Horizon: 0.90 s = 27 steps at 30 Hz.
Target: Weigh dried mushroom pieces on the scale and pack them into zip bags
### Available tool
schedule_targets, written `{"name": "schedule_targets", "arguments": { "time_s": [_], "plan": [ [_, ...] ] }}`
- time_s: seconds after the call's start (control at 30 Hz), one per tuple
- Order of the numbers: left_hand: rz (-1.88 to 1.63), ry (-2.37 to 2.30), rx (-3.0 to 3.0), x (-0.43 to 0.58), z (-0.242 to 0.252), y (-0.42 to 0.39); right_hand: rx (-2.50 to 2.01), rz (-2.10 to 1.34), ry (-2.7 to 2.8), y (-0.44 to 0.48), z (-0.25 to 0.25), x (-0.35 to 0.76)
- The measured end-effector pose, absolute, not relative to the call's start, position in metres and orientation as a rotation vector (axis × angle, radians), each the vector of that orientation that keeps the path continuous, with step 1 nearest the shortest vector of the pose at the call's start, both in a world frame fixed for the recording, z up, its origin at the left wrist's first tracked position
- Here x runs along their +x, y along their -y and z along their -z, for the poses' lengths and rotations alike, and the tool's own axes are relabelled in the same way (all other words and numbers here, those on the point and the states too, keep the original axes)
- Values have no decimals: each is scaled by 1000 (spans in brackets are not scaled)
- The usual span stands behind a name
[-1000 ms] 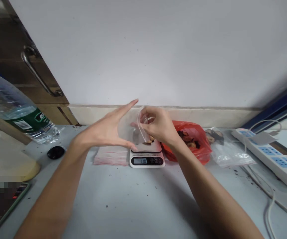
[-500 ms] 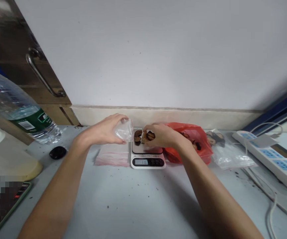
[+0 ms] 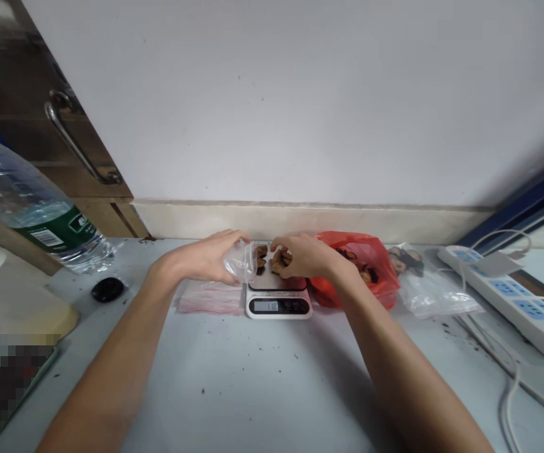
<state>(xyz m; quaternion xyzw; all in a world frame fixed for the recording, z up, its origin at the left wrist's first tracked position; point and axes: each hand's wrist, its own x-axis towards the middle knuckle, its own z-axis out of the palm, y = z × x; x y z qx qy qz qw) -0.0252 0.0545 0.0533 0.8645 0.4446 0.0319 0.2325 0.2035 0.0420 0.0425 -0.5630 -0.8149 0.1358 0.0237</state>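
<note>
My left hand grips a small clear plastic zip bag, its mouth turned toward the kitchen scale. On the scale's plate lie dried brown pieces, curled and wrinkled, partly hidden behind the bag. The display seems to read 118, any decimal point being too small to make out. My right hand reaches over the plate with its fingers curled round more dried brown pieces. Beside that wrist, an open red plastic bag contains dark dried pieces.
A stack of flat zip bags lies left of the scale. Rightward are a filled clear bag and a power strip with cables. A large water bottle, a black oval object and a pale container stand left. The wall rises behind.
My left hand has brought the zip bag slightly down and right, closer to the brown pieces. My right fingers have gathered around the pieces on the plate. The scale reading looks the same.
</note>
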Motion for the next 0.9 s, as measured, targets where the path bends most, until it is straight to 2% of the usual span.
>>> {"name": "schedule_targets", "arguments": {
  "time_s": [0.23,0.57,0.7,0.9],
  "plan": [
    [-40,-1238,2360,-20,-59,-50,-1655,-721,2326,-38,-57,210],
    [-91,-1250,2301,-20,-65,-48,-1054,-1078,1989,-27,-67,203],
    [-103,-1289,2318,-29,-73,-48,-1154,-869,1933,-37,-55,203],
    [-119,-1318,2330,-40,-72,-51,-1261,-640,2384,-42,-38,189]
  ]
}}
